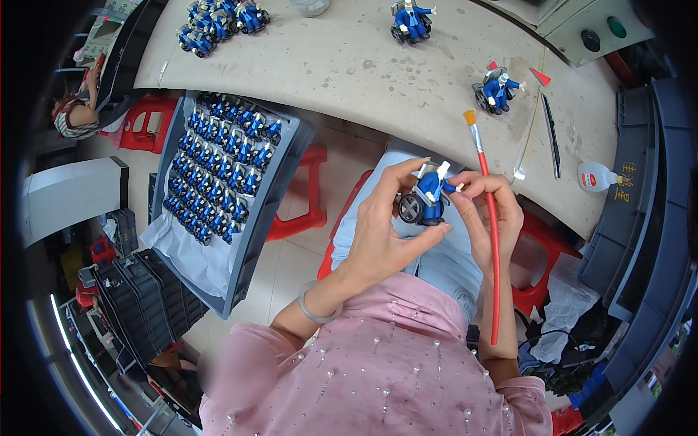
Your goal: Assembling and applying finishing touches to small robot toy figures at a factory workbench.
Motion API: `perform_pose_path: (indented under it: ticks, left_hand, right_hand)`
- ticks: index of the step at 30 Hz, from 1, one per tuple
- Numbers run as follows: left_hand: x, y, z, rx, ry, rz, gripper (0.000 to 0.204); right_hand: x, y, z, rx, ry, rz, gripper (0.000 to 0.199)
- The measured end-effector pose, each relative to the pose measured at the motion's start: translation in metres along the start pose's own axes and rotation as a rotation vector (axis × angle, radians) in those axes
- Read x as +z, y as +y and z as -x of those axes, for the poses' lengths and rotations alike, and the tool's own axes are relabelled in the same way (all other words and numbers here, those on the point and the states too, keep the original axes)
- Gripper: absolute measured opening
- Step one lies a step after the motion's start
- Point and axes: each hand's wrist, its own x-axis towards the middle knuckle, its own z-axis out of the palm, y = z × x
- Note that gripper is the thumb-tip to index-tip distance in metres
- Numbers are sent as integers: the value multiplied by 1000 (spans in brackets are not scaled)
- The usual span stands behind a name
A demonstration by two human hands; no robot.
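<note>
Above my lap, my left hand [387, 221] is closed around a small blue figurine in a wheelchair [430, 190], thumb under it and fingers at its back. The figurine's dark wheel faces the left. My right hand [494, 215] pinches the figurine's outstretched blue arm between thumb and forefinger. That same hand also holds a red-handled paintbrush [492, 240], its tan bristles pointing up and away over the table edge. On the table just beyond sits another wheelchair figurine [499, 92], with a further figurine [412, 22] upright near the far edge.
Left of me stands a grey crate [240, 265] with rows of blue figurines on white sheeting. More figurines [218, 25] cluster on the table [327, 65]. At the right lie a black pen [550, 136], red scraps [540, 76] and a white bottle [596, 176]. Red stools [309, 192] stand below.
</note>
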Motion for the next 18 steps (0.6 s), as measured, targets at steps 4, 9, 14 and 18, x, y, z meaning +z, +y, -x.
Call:
perform_pose_path:
  ticks: [4,9,14,18]
  left_hand:
    - [-1,8,0,39,23,-33,69]
    - [-1,6,0,80,65,-135,66]
    - [-1,5,1,99,100,-196,66]
    - [-1,3,0,140,122,-229,67]
  right_hand:
    - [4,2,3,-21,-59,127,16]
    - [8,-8,-1,-34,64,90,16]
    - [6,-15,-3,-270,-10,182,19]
    - [11,-15,-3,-306,-16,204,21]
